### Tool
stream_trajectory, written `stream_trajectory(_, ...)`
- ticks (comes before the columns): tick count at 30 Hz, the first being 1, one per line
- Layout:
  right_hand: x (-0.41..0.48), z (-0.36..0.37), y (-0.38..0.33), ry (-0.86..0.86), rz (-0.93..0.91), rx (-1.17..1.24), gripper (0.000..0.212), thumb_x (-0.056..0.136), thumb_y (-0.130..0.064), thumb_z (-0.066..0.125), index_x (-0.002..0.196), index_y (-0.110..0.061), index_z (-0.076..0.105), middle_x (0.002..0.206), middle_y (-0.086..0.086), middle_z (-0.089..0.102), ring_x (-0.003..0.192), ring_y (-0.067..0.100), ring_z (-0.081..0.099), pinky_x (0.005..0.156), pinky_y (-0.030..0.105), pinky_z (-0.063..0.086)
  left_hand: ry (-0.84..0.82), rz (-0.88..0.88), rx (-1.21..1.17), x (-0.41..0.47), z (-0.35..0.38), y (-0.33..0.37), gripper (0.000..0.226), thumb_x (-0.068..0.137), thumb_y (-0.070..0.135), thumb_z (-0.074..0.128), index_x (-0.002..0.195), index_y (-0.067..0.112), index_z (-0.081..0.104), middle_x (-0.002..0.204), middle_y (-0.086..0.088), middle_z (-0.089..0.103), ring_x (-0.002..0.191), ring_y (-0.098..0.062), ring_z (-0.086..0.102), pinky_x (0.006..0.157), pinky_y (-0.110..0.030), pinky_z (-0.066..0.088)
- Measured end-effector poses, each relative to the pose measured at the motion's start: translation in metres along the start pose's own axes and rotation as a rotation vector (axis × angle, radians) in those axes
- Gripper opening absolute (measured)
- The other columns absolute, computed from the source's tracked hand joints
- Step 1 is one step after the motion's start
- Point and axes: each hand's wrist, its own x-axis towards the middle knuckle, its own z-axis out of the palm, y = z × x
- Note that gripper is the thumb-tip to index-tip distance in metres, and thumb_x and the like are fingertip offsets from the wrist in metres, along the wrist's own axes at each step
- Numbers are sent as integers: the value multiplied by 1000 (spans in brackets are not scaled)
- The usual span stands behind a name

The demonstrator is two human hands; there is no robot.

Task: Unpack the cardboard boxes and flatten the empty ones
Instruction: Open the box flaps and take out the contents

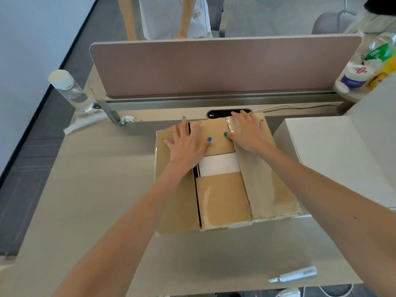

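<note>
Desk (96,200), cardboard box (222,196) beneath flat left grip (188,142), right grip (248,131)

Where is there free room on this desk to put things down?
The widest bare patch of the beige desk lies left of the brown cardboard box, up to the clear plastic bottle. A strip runs in front of the box, ending at the silver utility knife. The right is crowded: a white box stands close beside it.
</note>
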Motion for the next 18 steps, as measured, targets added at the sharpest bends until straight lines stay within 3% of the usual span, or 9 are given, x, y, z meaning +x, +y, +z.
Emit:
stream_trajectory(2, 4, -8, 2, 20, -35, 9, 72, 82, -43, 65, 145, -29, 33, 148, 1, 38, 140, 26, 26, 110, 52, 24, -15, 12, 19, 4, 2, -4, 60, 95, 64, 38, 148, 41, 20, 164, -2, 2, 150, -38, 1, 107, -76, 17)
stream_trajectory(5, 4, -21, -6, 19, -62, -22, 68, 75, -38, 65, 135, -23, 38, 119, 3, 57, 114, 27, 49, 93, 49, 45, -16, -8, 30, 6, 3, -10, 64, 94, 69, 36, 149, 41, 20, 160, -1, 9, 150, -33, 3, 107, -73, 24)
stream_trajectory(8, 3, -30, -16, -31, -67, -28, 61, 79, -32, 60, 133, -18, 35, 99, 3, 57, 95, 26, 56, 82, 45, 51, -20, -21, 39, 6, 3, -11, 67, 92, 71, 36, 150, 42, 19, 159, -1, 11, 150, -31, 5, 106, -70, 27)
stream_trajectory(10, 1, -44, -17, 24, -96, 25, 39, 86, -23, 52, 122, -13, 40, 93, 4, 56, 87, 27, 58, 72, 37, 49, -19, -29, 29, 8, 3, -10, 66, 92, 70, 37, 150, 42, 19, 158, 0, 12, 149, -30, 7, 106, -70, 28)
stream_trajectory(12, -1, -69, -9, 84, -111, 96, 31, 90, -16, 48, 120, -13, 42, 93, 5, 57, 78, 22, 56, 65, 31, 44, -21, -35, 10, 9, 4, -10, 66, 93, 69, 37, 150, 41, 20, 157, -1, 14, 148, -30, 9, 106, -69, 30)
stream_trajectory(14, -5, -93, 4, 102, -143, 63, 39, 91, -12, 49, 129, -15, 38, 100, 8, 60, 78, 24, 57, 68, 34, 47, -26, -15, -13, 9, 4, -10, 65, 93, 67, 39, 150, 40, 20, 156, -1, 14, 147, -30, 11, 105, -68, 32)
stream_trajectory(16, -7, -105, 12, 124, -164, -34, 54, 90, -7, 53, 139, -18, 31, 121, 11, 58, 93, 28, 60, 77, 40, 51, -31, 0, -32, 9, 3, -14, 66, 93, 67, 39, 150, 40, 20, 156, -1, 13, 147, -30, 12, 106, -66, 32)
stream_trajectory(18, -9, -104, 15, 151, -152, -160, 68, 88, -3, 59, 145, -17, 25, 146, 9, 39, 116, 28, 55, 87, 39, 51, -42, 10, -29, 7, 1, -19, 67, 93, 67, 39, 151, 40, 19, 158, 0, 11, 148, -29, 10, 109, -64, 30)
